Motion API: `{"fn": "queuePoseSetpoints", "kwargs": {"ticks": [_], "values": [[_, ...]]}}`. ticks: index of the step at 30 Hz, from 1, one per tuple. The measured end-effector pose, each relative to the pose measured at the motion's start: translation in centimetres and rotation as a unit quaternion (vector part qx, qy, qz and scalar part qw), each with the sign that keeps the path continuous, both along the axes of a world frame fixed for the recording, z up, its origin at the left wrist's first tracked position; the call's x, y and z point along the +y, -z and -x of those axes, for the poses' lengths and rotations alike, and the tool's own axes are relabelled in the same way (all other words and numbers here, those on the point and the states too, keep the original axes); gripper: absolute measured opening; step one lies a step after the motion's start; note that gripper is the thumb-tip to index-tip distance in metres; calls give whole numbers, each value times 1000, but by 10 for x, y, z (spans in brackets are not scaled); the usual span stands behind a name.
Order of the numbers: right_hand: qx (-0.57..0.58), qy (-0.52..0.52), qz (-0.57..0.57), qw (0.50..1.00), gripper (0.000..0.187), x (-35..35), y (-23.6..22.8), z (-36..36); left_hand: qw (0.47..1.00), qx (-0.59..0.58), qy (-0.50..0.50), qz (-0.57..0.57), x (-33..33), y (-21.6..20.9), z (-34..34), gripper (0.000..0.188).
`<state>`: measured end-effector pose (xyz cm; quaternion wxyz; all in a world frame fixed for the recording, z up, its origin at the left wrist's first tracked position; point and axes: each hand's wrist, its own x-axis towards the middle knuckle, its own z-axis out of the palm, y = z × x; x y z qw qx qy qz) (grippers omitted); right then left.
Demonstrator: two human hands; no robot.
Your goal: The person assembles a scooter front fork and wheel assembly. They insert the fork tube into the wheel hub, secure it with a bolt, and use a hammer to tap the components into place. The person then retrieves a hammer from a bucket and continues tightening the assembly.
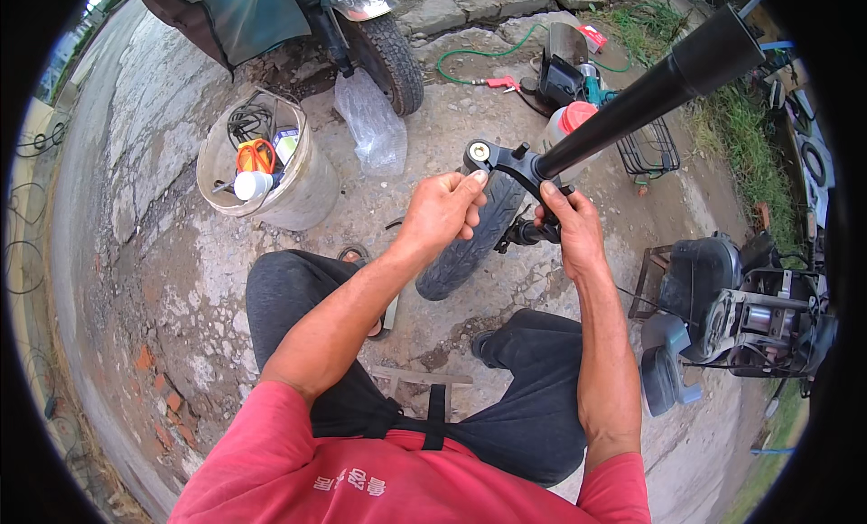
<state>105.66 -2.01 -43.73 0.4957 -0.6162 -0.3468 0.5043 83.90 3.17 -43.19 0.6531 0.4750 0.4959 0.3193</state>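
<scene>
A black front fork [623, 109] slants up to the far right, its long tube joined to a curved clamp with a round ring end [480, 151]. My right hand [571, 231] is wrapped round the clamp beside the tube's base, thumb on top. My left hand [444, 210] is closed in a pinch at the ring's near edge, thumb tip touching it; whatever lies between its fingers is hidden. Pale metal shows inside the ring. Below the clamp stands a black tyre [465, 253], partly covered by my hands. A second dark tube end [533, 232] shows beside my right fingers.
A whitish bucket [307, 194] of tools stands at the left, near a plastic bag [372, 127] and a parked vehicle's wheel [388, 64]. A red-lidded jar [575, 118], green hose [488, 52] and wire basket [648, 149] lie beyond. Dismantled scooter parts [754, 307] sit at the right.
</scene>
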Motion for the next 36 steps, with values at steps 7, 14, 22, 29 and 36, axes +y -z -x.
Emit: {"fn": "queuePoseSetpoints", "kwargs": {"ticks": [7, 14, 22, 29, 36], "values": [[10, 9, -6, 1000, 37, 0, -1, 1, 1000, -13, -10, -7, 3, 9, -1, 32], [-4, -3, -1, 1000, 36, 0, 2, -3, 946, 173, -61, -266, -5, 7, -5, 26], [5, 5, 0, 1000, 35, 0, 0, -2, 985, 60, -12, -160, 0, 17, -3, 34], [24, 21, 9, 999, 34, 3, 2, -7, 996, -65, -7, 61, -3, 21, 6, 38], [31, 17, 12, 999, 35, 1, 1, -13, 999, -4, 39, 0, 1, 18, 1, 36]]}}
